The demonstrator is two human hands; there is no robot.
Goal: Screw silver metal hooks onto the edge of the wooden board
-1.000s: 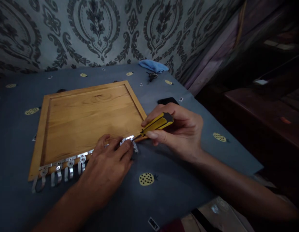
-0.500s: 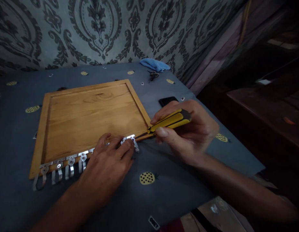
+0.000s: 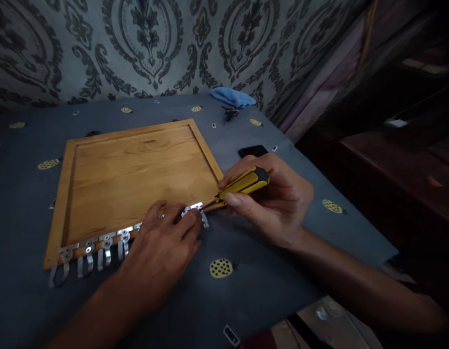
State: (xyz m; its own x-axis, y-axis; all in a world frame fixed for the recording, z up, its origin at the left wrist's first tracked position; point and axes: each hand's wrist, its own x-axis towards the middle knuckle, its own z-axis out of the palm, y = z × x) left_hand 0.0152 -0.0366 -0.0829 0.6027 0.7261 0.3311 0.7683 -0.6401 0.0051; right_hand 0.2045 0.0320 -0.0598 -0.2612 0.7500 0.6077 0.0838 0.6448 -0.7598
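Note:
A framed wooden board (image 3: 137,169) lies flat, and along its near edge runs a metal hook rail (image 3: 97,239) with several curved hooks and screws. My left hand (image 3: 166,242) is closed over the rail near its right end, fingers bent, covering some of the hooks. My right hand (image 3: 278,198) grips a yellow and black screwdriver (image 3: 244,183) by its handle, tilted with the shaft pointing down and left. The screwdriver's tip is at the rail's right end, close to my left fingertips. Whether it sits in a screw head cannot be made out.
A dark phone-like object (image 3: 252,151) lies behind my right hand. Farther back are a blue cloth (image 3: 233,97) and a small dark item (image 3: 230,114). Pineapple-print cloth (image 3: 282,291) covers the table, whose right edge slopes toward me. A patterned wall (image 3: 188,43) stands behind.
My right hand has moved left with the screwdriver, and the handle has turned a little. My left hand, the rail and the board have stayed in place.

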